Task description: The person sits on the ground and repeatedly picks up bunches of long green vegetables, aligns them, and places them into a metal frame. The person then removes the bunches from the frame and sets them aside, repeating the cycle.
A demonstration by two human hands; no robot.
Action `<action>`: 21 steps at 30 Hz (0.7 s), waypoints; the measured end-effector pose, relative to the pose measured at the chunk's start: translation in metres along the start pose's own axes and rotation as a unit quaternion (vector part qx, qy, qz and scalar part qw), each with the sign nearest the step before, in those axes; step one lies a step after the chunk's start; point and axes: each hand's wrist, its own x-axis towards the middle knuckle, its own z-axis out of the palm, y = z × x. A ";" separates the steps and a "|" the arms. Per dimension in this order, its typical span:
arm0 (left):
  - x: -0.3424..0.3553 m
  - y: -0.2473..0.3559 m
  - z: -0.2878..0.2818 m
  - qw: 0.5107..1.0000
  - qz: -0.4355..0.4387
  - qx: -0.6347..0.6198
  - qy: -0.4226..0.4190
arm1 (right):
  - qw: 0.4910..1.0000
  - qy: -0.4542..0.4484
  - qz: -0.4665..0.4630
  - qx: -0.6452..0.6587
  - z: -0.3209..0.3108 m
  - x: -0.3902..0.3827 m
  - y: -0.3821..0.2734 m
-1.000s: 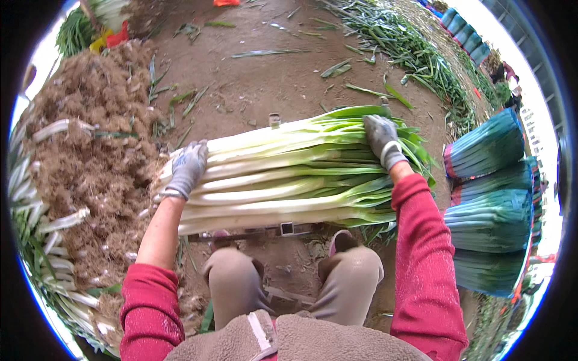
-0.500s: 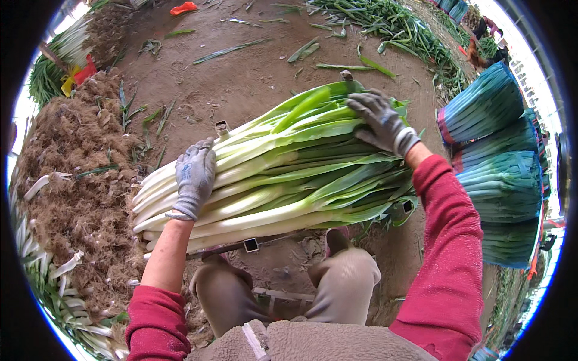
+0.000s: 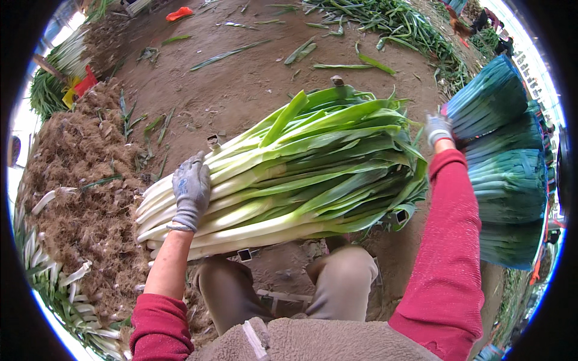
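Observation:
A thick bundle of leeks (image 3: pixel 301 174) lies across a low metal frame (image 3: pixel 244 254) in front of my knees, white stalks to the left and green leaves to the right. My left hand (image 3: pixel 191 191), in a grey glove, lies over the white stalks with its fingers curved onto them. My right hand (image 3: pixel 438 128), also gloved, is raised off the bundle's leafy end. It holds nothing and is close to the stacked bundles (image 3: pixel 506 168) on the right.
A heap of roots and soil (image 3: pixel 78 180) fills the left side, with white leek stalks (image 3: pixel 60 283) along its lower edge. Loose green leaves (image 3: pixel 385 24) litter the dirt floor ahead. A red object (image 3: pixel 180 12) lies far up.
My right hand has let go of the leafy end and moved right toward the stacked bundles. The left hand has stayed on the white stalks. The bundle now looks closer and more tilted.

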 end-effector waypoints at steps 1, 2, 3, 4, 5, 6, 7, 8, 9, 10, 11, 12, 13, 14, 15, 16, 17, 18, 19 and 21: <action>0.000 0.000 0.001 1.000 0.001 0.001 0.003 | 0.998 0.020 0.033 0.044 0.001 -0.001 0.024; 0.000 0.000 0.003 1.000 -0.001 0.001 0.001 | 0.992 0.045 0.083 0.078 -0.004 -0.005 0.040; 0.000 0.000 0.003 1.000 -0.003 0.004 0.000 | 0.974 0.163 0.034 0.153 -0.018 -0.008 0.047; 0.000 -0.001 0.004 1.000 -0.008 0.009 0.003 | 0.935 0.274 -0.012 0.223 -0.038 -0.014 0.043; 0.000 -0.001 0.004 1.000 -0.004 0.002 0.008 | 0.880 0.369 -0.036 0.296 -0.066 -0.023 0.037; -0.001 -0.001 0.004 1.000 -0.001 0.005 0.005 | 0.803 0.406 -0.110 0.421 -0.094 -0.037 0.018; -0.001 -0.001 0.004 1.000 0.001 0.007 0.008 | 0.729 0.427 -0.210 0.493 -0.125 -0.049 -0.010; -0.001 -0.001 0.003 1.000 0.005 0.007 0.012 | 0.688 0.359 -0.281 0.565 -0.146 -0.072 -0.038; -0.001 -0.001 0.003 1.000 -0.002 0.005 0.010 | 0.629 0.364 -0.372 0.578 -0.171 -0.081 -0.076; -0.001 -0.001 0.003 1.000 0.000 0.008 0.010 | 0.647 0.413 -0.444 0.462 -0.187 -0.087 -0.105; -0.001 -0.001 0.002 1.000 0.004 0.008 0.015 | 0.635 0.378 -0.451 0.500 -0.192 -0.100 -0.141; -0.001 0.000 0.002 1.000 -0.002 0.009 0.004 | 0.656 0.342 -0.459 0.491 -0.191 -0.111 -0.175; -0.001 0.000 0.002 1.000 -0.015 -0.003 -0.002 | 0.752 0.186 -0.473 0.419 -0.185 -0.114 -0.198; -0.001 0.001 0.002 1.000 -0.006 -0.003 0.008 | 0.747 0.149 -0.462 0.455 -0.176 -0.109 -0.209; -0.002 0.001 0.001 1.000 -0.012 0.000 0.007 | 0.715 0.175 -0.466 0.490 -0.167 -0.104 -0.219; -0.002 0.002 0.001 1.000 -0.007 -0.001 0.000 | 0.726 0.147 -0.435 0.512 -0.157 -0.102 -0.222; -0.002 0.002 0.001 1.000 -0.009 -0.006 0.000 | 0.732 0.150 -0.447 0.492 -0.155 -0.095 -0.226; -0.002 0.003 0.001 1.000 -0.004 -0.016 0.013 | 0.701 0.184 -0.456 0.517 -0.154 -0.093 -0.220; -0.003 0.003 0.001 1.000 -0.004 -0.018 0.018 | 0.676 0.216 -0.475 0.520 -0.158 -0.091 -0.211; -0.003 0.003 0.002 0.999 -0.002 -0.013 0.036 | 0.680 0.208 -0.490 0.504 -0.173 -0.098 -0.186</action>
